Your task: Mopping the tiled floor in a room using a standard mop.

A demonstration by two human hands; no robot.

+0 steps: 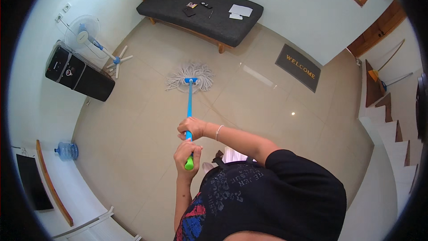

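My right hand, with a white bracelet at its wrist, is closed round the blue handle of a string mop. Below it, my left hand grips the upper end of the same handle, where a green cap pokes out under the fingers. The handle runs away from me to a blue connector. From there the grey-white mop strings fan out over the glossy beige tiled floor.
A daybed with a dark mattress bears papers and small items. At left stand a pedestal fan, a black water dispenser and a blue water bottle. A doormat and stairs are at right.
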